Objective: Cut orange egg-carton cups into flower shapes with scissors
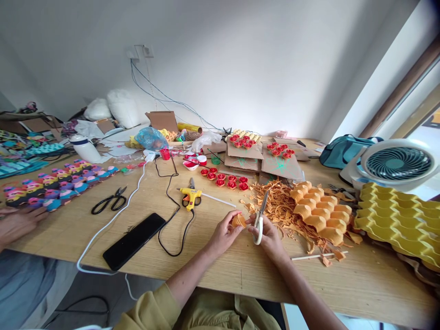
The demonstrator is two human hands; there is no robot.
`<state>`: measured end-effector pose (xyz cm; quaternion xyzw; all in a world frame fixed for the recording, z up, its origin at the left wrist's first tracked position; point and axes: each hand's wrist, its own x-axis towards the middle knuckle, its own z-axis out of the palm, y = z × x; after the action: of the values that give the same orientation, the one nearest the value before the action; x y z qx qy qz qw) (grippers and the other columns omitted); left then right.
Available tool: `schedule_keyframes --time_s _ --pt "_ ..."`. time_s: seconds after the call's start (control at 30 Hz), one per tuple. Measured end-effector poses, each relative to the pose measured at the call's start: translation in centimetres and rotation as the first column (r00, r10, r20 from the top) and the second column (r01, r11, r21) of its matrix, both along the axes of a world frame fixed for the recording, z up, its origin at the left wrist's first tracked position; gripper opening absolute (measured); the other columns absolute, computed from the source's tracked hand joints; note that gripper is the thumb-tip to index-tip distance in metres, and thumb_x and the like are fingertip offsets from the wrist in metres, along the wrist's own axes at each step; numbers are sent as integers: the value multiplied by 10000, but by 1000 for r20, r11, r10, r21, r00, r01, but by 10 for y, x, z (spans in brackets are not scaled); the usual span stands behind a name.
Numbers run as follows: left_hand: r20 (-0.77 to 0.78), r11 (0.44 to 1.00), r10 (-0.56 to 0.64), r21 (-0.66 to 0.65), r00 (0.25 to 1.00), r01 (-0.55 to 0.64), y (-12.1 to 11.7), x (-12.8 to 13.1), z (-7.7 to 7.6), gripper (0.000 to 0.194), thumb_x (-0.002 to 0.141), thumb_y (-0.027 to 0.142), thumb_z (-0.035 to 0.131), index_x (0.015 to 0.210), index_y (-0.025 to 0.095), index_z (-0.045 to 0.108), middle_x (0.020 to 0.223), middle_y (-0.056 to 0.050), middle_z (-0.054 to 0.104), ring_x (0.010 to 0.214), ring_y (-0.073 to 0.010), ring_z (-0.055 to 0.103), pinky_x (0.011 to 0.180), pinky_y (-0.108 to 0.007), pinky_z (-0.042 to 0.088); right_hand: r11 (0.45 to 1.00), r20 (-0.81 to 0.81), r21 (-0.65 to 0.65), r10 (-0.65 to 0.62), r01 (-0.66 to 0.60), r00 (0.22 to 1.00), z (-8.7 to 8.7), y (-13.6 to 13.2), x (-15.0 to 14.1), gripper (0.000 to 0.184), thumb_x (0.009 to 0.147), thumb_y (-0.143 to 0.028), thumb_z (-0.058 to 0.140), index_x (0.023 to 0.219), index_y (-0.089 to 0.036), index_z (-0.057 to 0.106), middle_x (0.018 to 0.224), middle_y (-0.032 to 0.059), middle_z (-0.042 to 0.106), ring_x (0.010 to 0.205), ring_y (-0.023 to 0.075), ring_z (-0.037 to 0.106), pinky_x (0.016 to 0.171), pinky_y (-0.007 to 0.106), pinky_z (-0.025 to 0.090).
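Observation:
Between the fingers and thumb of my left hand (223, 234) is a small orange egg-carton cup (239, 221). My right hand (268, 238) is closed around a pair of scissors with white handles (260, 225), its blades pointing up and away from me. Both hands are close together above the table's front part, and the right fingertips are near the cup; whether they touch it I cannot tell. Right of my hands, orange carton scraps (275, 206) lie in a heap beside an orange egg carton (321, 211).
A yellow hot glue gun (191, 197), a black phone (134, 241) and black scissors (109, 201) lie to the left. Red paper roses (231, 182) stand farther back. Yellow egg trays (398, 220) and a white fan (395, 162) are at right. Another person's hand (22, 224) rests far left.

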<state>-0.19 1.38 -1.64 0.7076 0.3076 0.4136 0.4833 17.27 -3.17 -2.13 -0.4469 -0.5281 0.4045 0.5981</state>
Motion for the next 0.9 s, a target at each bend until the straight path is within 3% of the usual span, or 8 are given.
schedule_keyframes --time_s 0.17,0.3,0.43,0.57,0.7,0.8,0.9 --pt "-82 991 96 101 992 -88 -2 2 -2 565 749 185 694 1273 227 485 1214 -87 599 1013 -210 592 761 -283 474 1000 3 -17 21 -21 1000 1 -1 -1 344 727 -455 757 952 -243 606 939 38 672 876 218 601 820 360 488" --pt "-117 951 113 301 987 -73 -3 2 -3 469 728 105 672 1163 224 546 1179 -84 595 1090 -242 556 893 -353 463 997 -14 -38 62 -62 998 -2 -2 -2 350 720 -463 763 942 -248 599 928 24 662 834 200 600 782 336 492" --pt "-140 934 89 355 986 -34 -3 3 -4 464 733 80 655 1158 228 543 1156 -80 602 1097 -246 548 956 -389 440 997 -5 -16 78 -78 997 -3 -3 -4 312 719 -432 775 870 -243 577 855 1 627 762 167 565 736 302 483" --pt "-119 966 54 259 991 -22 -3 3 -6 478 742 115 673 1185 224 531 1185 -87 599 1063 -235 577 890 -352 480 999 25 -12 52 -51 998 -5 -3 -5 313 734 -459 752 840 -237 559 820 0 590 747 164 541 715 290 475" --pt "9 999 -32 16 999 31 -1 3 -8 526 781 291 708 1252 200 492 1236 -114 592 1052 -227 606 891 -344 501 1000 23 -7 12 -12 1000 -8 -3 -3 304 747 -449 738 857 -240 547 827 1 572 736 158 520 686 274 458" --pt "86 982 -119 -139 989 130 1 3 -7 482 825 378 660 1240 178 520 1190 -113 622 1061 -231 615 909 -346 504 1000 53 3 -8 8 999 -8 -3 -3 289 754 -437 730 860 -240 548 830 3 567 745 162 514 698 276 453" --pt "129 971 -116 -196 985 140 3 3 -5 496 789 387 697 1212 179 545 1169 -101 627 1075 -234 609 918 -341 506 1000 96 11 -20 19 995 -5 -4 -3 289 762 -452 716 844 -239 538 828 8 564 749 171 513 714 289 456"
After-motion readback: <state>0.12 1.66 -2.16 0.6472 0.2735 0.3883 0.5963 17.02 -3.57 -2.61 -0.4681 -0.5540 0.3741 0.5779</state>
